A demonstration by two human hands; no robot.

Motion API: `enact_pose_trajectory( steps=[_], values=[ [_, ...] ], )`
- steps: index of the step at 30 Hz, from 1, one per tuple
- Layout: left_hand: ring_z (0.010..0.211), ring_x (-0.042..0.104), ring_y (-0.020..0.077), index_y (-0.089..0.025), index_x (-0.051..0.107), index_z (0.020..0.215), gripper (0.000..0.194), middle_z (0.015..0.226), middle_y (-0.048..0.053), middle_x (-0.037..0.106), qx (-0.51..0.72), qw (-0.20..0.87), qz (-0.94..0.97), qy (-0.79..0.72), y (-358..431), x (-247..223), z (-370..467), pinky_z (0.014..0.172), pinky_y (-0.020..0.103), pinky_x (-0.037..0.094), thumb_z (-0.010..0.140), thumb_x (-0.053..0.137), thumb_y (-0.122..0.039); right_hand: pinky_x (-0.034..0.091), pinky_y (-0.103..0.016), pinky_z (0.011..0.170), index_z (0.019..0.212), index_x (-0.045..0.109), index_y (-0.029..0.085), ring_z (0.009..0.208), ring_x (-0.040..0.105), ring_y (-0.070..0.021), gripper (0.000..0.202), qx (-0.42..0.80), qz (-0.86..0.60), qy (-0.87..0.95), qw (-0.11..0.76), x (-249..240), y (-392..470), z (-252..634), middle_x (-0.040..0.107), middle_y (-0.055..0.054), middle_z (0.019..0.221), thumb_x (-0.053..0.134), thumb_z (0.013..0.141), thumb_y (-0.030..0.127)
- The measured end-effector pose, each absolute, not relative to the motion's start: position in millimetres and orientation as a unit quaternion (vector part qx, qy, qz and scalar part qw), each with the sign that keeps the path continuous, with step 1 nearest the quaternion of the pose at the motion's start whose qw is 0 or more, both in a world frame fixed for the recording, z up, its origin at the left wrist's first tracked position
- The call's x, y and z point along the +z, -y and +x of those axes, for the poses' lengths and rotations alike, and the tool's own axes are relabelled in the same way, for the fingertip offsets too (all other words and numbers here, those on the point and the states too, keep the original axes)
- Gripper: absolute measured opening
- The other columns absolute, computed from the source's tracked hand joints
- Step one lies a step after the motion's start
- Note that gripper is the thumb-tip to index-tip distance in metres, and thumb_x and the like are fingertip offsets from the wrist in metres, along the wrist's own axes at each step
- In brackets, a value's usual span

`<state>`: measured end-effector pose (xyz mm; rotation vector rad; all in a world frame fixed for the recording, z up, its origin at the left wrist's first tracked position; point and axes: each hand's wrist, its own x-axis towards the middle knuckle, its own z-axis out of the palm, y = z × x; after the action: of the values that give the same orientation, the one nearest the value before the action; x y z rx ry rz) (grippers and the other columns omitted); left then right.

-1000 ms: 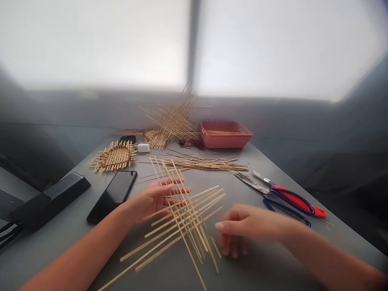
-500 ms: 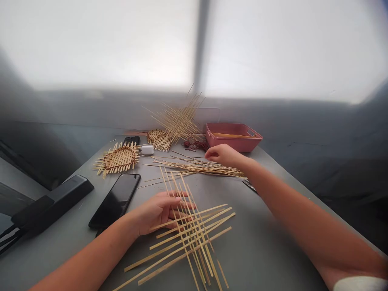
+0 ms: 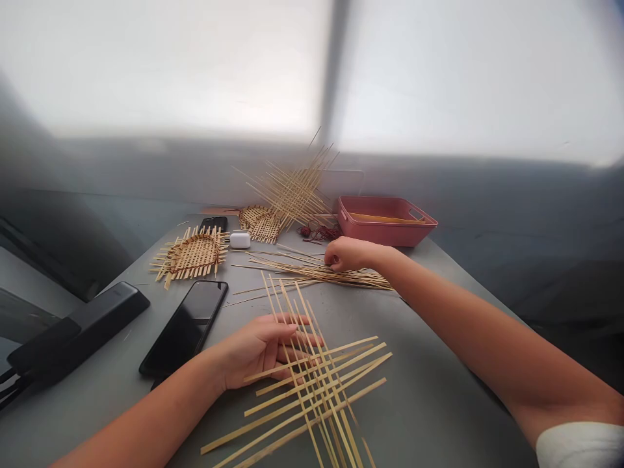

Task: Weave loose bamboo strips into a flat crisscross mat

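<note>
Head view, looking forward and down over the flat grey surface (image 3: 429, 396): the loosely woven lattice of pale, flat, wood-like strips (image 3: 319, 385) lies in front of you, near the middle, with its long ends spread in four directions. Your left hand (image 3: 263, 348) supports it at the far left part of the weave, the thumb above the strips and the half-curled fingers spread beneath them, in a light hold. Your right hand (image 3: 350, 253) is at the loose bundle of thin, straw-coloured strips (image 3: 361, 278), beyond the lattice and in front of the dark pink, open plastic box (image 3: 385, 233); its fingers are curled inward, but you cannot tell from here whether they pinch a strip. The lattice should prove very light, springy along each strip and slack as a whole, since its crossings appear unbound; the smooth faces may slide over one another, and a thin strip could split if bent sharply. Take hold across several crossings near the centre, pressing flat between thumb and fingers, rather than by one free end, which would probably pull out or skew the weave.
</note>
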<state>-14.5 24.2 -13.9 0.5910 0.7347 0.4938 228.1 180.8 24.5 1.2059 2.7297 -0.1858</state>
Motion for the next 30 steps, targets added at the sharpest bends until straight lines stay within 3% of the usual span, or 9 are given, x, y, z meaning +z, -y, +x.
enact_pose_trajectory(
  steps=[10,15,20,25,30],
  values=[
    [0.090,0.071,0.0252,-0.012,0.049,0.118,0.028,0.117,0.018,0.066,0.235,0.860,0.290,-0.349,-22,-12,-14,0.060,0.029,0.059,0.091,0.051,-0.016,0.034,-0.025,0.052,0.070,0.068,0.017,0.058,0.051,-0.0143,0.012,-0.068,0.443,-0.892,0.060,20,-179,228,0.067,-0.004,0.070,0.057,0.065,0.014],
    [0.088,0.071,0.0243,-0.011,0.049,0.118,0.028,0.118,0.019,0.065,0.232,0.856,0.294,-0.357,-20,-13,-15,0.060,0.029,0.059,0.090,0.051,-0.016,0.037,-0.022,0.053,0.081,0.064,0.018,0.064,0.054,-0.0136,0.013,-0.078,0.469,-0.880,0.011,23,-178,237,0.066,-0.002,0.076,0.056,0.071,0.017],
    [0.089,0.071,0.0250,-0.011,0.050,0.118,0.029,0.118,0.020,0.065,0.232,0.856,0.295,-0.355,-21,-15,-16,0.060,0.029,0.059,0.090,0.052,-0.016,0.041,-0.022,0.059,0.094,0.064,0.018,0.072,0.059,-0.0158,0.020,-0.068,0.492,-0.868,-0.025,28,-181,250,0.069,-0.004,0.086,0.053,0.077,0.016],
    [0.090,0.071,0.0255,-0.012,0.049,0.118,0.028,0.118,0.019,0.065,0.231,0.853,0.295,-0.363,-20,-14,-15,0.059,0.029,0.059,0.090,0.051,-0.017,0.044,-0.026,0.079,0.093,0.072,0.020,0.091,0.061,-0.0207,0.020,-0.067,0.436,-0.897,-0.023,23,-176,250,0.068,-0.007,0.102,0.062,0.076,0.021],
    [0.091,0.071,0.0257,-0.013,0.050,0.115,0.025,0.120,0.018,0.065,0.233,0.851,0.296,-0.367,-19,-13,-15,0.061,0.030,0.059,0.091,0.051,-0.018,0.043,-0.027,0.079,0.079,0.075,0.019,0.087,0.061,-0.0209,0.017,-0.069,0.413,-0.908,-0.020,12,-168,232,0.071,-0.007,0.088,0.060,0.072,0.015]
  ],
)
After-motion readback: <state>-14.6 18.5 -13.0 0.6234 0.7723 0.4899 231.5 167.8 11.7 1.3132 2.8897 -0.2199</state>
